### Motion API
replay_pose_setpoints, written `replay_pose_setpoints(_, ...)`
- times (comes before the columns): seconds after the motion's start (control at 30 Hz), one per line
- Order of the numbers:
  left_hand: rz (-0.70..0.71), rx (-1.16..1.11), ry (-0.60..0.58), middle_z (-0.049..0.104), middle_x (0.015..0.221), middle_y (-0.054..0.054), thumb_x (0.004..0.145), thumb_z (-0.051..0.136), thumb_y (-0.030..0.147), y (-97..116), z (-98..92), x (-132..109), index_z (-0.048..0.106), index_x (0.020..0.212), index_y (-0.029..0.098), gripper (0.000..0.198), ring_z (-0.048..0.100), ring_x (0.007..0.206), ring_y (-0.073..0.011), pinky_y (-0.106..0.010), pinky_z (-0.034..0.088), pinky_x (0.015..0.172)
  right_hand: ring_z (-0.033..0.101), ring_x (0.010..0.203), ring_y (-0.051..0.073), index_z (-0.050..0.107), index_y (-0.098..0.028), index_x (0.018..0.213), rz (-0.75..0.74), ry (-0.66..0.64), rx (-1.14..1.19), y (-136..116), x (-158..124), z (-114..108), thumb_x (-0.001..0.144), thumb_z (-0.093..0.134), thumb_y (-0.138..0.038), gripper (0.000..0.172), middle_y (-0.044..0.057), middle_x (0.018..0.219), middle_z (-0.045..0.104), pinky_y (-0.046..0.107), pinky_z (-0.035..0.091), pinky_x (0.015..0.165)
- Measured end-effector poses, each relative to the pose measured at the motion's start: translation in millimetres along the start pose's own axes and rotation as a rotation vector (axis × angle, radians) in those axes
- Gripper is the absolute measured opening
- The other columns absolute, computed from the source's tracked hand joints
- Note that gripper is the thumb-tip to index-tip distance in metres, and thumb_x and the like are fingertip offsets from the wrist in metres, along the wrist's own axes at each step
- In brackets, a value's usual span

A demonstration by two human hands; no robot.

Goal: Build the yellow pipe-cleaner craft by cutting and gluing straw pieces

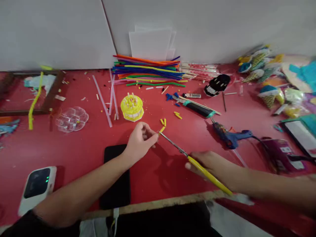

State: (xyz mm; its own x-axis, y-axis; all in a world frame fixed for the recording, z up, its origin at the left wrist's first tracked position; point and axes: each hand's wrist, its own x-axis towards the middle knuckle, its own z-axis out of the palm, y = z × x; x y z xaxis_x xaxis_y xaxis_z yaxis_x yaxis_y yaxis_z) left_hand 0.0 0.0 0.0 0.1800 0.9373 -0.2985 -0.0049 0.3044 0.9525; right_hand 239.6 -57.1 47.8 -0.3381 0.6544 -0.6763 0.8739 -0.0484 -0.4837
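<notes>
My left hand (142,141) is closed in a pinch at the lower end of a short yellow piece (162,129), which looks like cut pipe cleaner. The tips of yellow-handled long-nose pliers (207,174) meet the same piece beside my left thumb. My right hand (209,164) is wrapped around the pliers' handles, partly hiding them. Two more short yellow pieces (165,122) lie just beyond the tips, and others (177,115) rest farther right. Behind my left hand stands a small yellow cake-like model (132,107) with pale pegs on top.
Colourful pipe cleaners (150,70) lie along the wall. On the right are green-and-black-handled pliers (197,108), a blue glue gun (229,133) and a black-and-white model (217,85). A black phone-like slab (116,187) lies under my left forearm; a clear divided tray (72,119) sits left.
</notes>
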Motion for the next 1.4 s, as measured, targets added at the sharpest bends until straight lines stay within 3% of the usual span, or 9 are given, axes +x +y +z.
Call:
replay_pose_setpoints(0.3,0.027,-0.036,0.014,0.062,0.074,0.008,0.07,0.074,0.032,-4.5,1.3,-0.8,0.042,0.089,0.023,0.038,0.058,0.055,-0.0068,-0.019,0.05,0.046,0.044,0.06,0.014,0.044,-0.024,0.073,-0.058,0.044,0.0,-0.7,-6.3,-0.7,0.09,0.014,-0.093,0.077,0.004,0.071,0.055,0.032,0.033,0.06)
replay_pose_setpoints(0.63,0.04,-0.026,0.007,0.06,0.074,0.009,0.071,0.072,0.031,-5.0,0.9,-0.1,0.044,0.091,0.023,0.036,0.055,0.051,-0.0053,-0.019,0.048,0.045,0.043,0.061,0.015,0.044,-0.024,0.074,-0.056,0.042,0.003,-1.3,-4.9,1.3,0.087,0.01,-0.095,0.08,0.005,0.072,0.055,0.033,0.033,0.062)
replay_pose_setpoints(0.97,0.036,-0.021,0.015,0.059,0.073,0.009,0.071,0.072,0.031,-4.9,1.9,-0.1,0.044,0.092,0.022,0.035,0.054,0.052,-0.0056,-0.018,0.047,0.044,0.047,0.06,0.014,0.049,-0.022,0.073,-0.071,0.071,0.014,2.5,-2.3,1.5,0.094,0.029,-0.088,0.072,0.004,0.07,0.058,0.031,0.034,0.06)
replay_pose_setpoints(1.17,0.041,-0.014,0.012,0.058,0.073,0.008,0.071,0.071,0.032,-4.6,2.1,1.6,0.044,0.091,0.023,0.035,0.055,0.054,-0.0067,-0.018,0.049,0.044,0.047,0.06,0.014,0.046,-0.023,0.071,-0.038,0.063,0.024,0.2,-0.2,0.6,0.086,0.026,-0.097,0.078,0.003,0.068,0.055,0.032,0.034,0.06)
replay_pose_setpoints(1.4,0.024,0.075,-0.032,0.062,0.079,0.003,0.072,0.072,0.033,-5.9,-4.8,-2.1,0.048,0.093,0.022,0.034,0.062,0.064,-0.0117,-0.02,0.052,0.045,0.039,0.058,0.013,0.04,-0.024,0.065,0.046,0.033,0.136,0.8,3.6,-2.3,0.076,0.017,-0.104,0.084,-0.001,0.062,0.041,0.031,0.031,0.055)
